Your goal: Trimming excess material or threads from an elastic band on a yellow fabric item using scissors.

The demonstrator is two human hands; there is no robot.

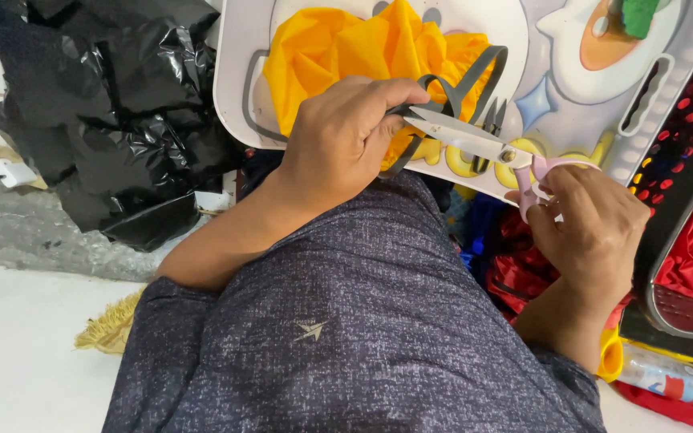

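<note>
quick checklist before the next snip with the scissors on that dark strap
1. Strap held: left hand pinches the dark strap by the blades. ok
2. Scissors gripped: right hand is in the pink handles of the scissors. ok
3. Blades open: cannot tell.
4. Left fingertips clear of the blades: very close. not ok
5. Orange fabric clear of the cut: it lies right behind. cannot tell

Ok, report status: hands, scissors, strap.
Left hand pinches the dark strap. Right hand grips the pink-handled scissors, blades open at the strap. Orange cloth bunched right behind the cut, on the tray.
</note>
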